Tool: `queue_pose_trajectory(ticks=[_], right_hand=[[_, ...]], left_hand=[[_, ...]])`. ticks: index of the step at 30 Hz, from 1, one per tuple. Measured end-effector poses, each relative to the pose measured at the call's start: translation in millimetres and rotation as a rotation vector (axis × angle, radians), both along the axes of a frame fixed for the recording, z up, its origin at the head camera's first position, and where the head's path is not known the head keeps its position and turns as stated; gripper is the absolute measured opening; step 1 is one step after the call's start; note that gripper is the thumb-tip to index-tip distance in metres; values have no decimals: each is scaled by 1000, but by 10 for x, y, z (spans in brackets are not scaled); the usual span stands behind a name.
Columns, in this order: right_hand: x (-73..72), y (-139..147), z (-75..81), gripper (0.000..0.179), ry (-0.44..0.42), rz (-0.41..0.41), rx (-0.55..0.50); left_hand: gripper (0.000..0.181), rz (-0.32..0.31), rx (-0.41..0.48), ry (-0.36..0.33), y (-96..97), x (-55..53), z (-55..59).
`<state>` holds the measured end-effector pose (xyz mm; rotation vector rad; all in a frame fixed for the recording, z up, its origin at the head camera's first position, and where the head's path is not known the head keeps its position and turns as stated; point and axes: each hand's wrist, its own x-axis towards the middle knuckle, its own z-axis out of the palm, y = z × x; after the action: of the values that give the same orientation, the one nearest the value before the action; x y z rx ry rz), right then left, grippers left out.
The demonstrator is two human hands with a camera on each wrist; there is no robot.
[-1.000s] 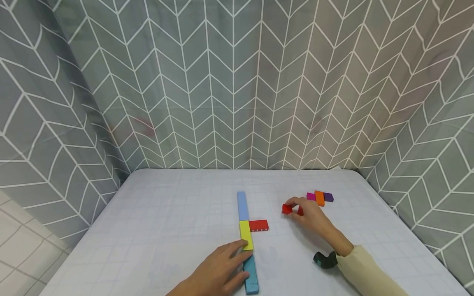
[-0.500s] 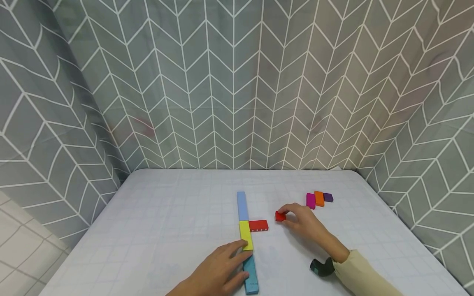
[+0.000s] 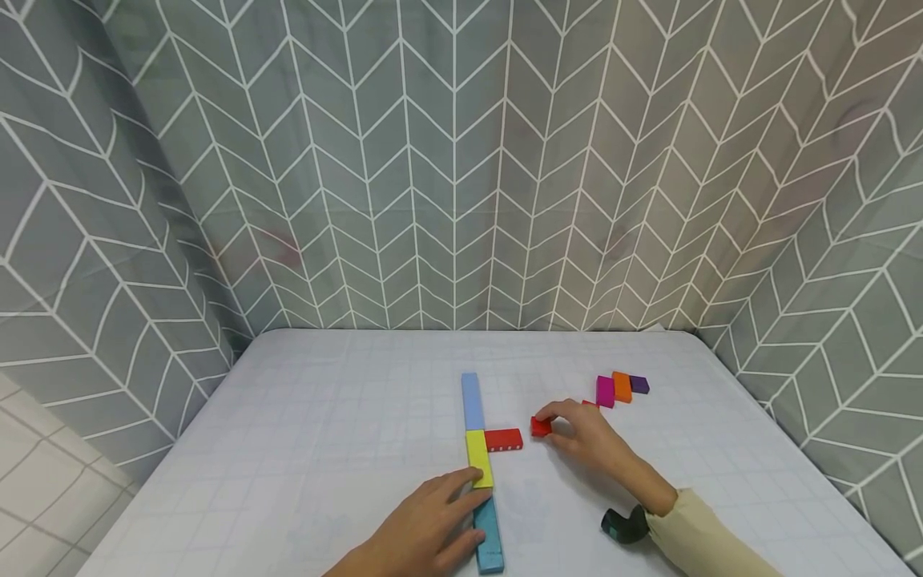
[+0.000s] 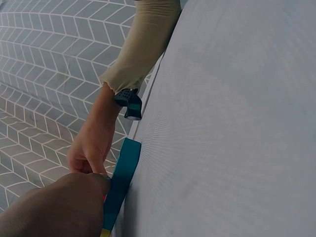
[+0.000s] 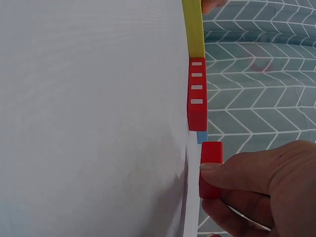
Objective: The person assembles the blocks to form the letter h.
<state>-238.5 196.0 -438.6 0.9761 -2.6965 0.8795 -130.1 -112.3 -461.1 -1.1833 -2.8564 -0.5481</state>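
My right hand (image 3: 591, 441) pinches a small red block (image 5: 211, 153) between thumb and fingers, a short gap to the right of another red block (image 3: 504, 440) with white squares on its side. That marked block meets the right side of a yellow block (image 3: 476, 449). Beyond the yellow one, in line with it, lies a light blue block (image 3: 472, 401); on the near side comes a teal block (image 3: 489, 549). My left hand (image 3: 429, 521) rests on this row, a fingertip on the yellow block and other fingers touching the teal one.
Magenta (image 3: 605, 391), orange (image 3: 622, 387) and purple (image 3: 639, 385) blocks lie side by side at the back right. A bit of red shows behind my right hand. Grey patterned curtains (image 3: 454, 160) surround the white table (image 3: 324, 417) at the back and sides.
My right hand has carried the red block left and slightly nearer, toward the marked red block. It no longer covers part of the magenta block. The left hand stays in place.
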Motion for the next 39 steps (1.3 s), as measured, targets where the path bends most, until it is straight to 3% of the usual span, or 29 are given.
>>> queue_pose_trajectory(ticks=[9,28,39], right_hand=[[27,-46,-23,33,-31,-6,10],[59,-109,-48,34,-77,12,16],[75,-118,-42,33,-52,30,11]], left_hand=[[59,14,-14,-16,6,11,14],[57,-3,-6,23,2,14,27],[57,1,-2,26,7,9,5]])
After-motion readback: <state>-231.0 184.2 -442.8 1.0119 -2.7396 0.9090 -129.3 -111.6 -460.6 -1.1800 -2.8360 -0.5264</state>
